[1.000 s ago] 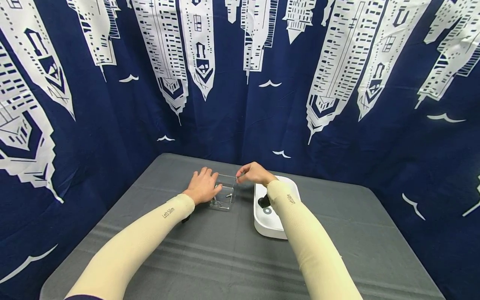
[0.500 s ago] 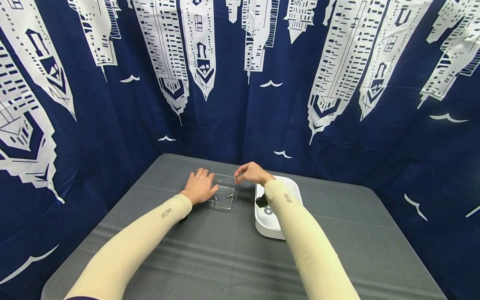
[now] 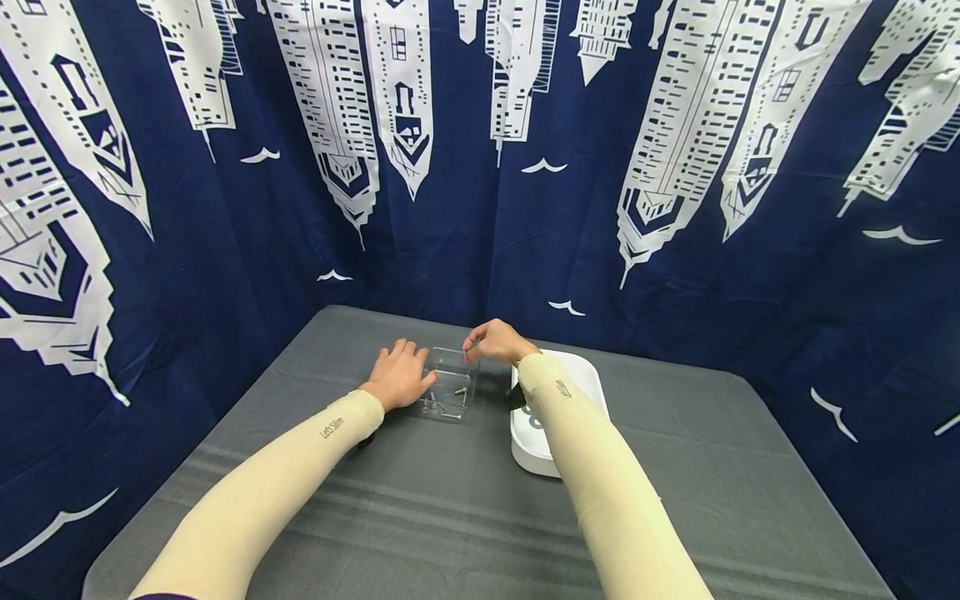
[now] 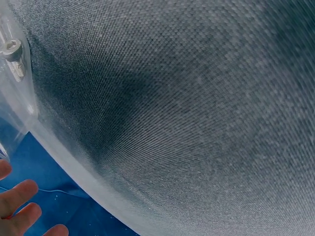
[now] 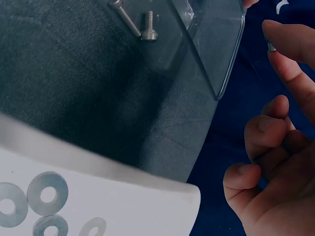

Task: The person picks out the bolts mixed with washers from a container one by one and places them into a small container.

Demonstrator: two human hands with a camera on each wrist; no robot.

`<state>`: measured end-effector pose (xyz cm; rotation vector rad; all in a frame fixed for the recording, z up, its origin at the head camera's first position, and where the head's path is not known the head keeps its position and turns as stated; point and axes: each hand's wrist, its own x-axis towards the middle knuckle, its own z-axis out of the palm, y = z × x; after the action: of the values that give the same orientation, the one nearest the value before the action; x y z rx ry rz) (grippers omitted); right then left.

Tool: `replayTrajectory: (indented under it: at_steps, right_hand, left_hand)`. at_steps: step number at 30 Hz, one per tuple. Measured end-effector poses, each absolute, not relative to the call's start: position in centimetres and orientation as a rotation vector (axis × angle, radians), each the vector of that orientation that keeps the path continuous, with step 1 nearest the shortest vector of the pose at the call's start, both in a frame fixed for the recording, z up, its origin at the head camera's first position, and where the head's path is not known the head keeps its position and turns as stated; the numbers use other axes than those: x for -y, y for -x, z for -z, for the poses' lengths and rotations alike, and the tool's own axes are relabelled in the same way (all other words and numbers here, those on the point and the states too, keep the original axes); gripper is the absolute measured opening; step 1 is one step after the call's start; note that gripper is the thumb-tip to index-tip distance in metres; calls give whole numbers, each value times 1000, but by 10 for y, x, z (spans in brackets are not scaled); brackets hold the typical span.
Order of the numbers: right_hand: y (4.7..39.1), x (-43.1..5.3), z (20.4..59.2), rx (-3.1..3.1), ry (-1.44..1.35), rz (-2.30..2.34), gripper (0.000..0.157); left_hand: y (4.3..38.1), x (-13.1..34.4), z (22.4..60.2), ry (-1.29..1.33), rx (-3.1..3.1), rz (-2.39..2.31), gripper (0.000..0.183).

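Observation:
My right hand (image 3: 497, 342) is above the right side of a clear plastic compartment box (image 3: 447, 417). Its thumb and index finger pinch a small metal piece (image 5: 271, 47), mostly covered by the fingertips, so its kind cannot be made out. Over the box's left side lies my left hand (image 3: 397, 375), fingers spread and nothing gripped; whether it touches the box is unclear. Inside the box are loose screws, among them a short screw (image 5: 150, 30) and a longer screw (image 5: 125, 18). Another screw (image 4: 14, 56) shows at the edge of the left wrist view.
Just right of the box stands a white tray (image 3: 534, 463), partly under my right forearm. Several flat washers (image 5: 47, 194) lie in it. Grey cloth covers the table (image 3: 420, 517), and a navy curtain (image 3: 465, 250) with white buildings hangs behind.
My right hand has drifted slightly left over the box, still pinching the small metal piece. The left hand shifted a little left during the first half second, then stayed put.

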<state>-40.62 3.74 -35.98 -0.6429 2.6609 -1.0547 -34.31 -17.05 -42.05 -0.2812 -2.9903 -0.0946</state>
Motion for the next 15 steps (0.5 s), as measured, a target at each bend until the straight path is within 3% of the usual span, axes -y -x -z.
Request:
replayTrajectory:
  at_steps: [15]
  right_hand:
    - [410, -25, 361, -2689, 605, 897, 13]
  left_hand:
    - [342, 168, 419, 281, 2976, 69, 57]
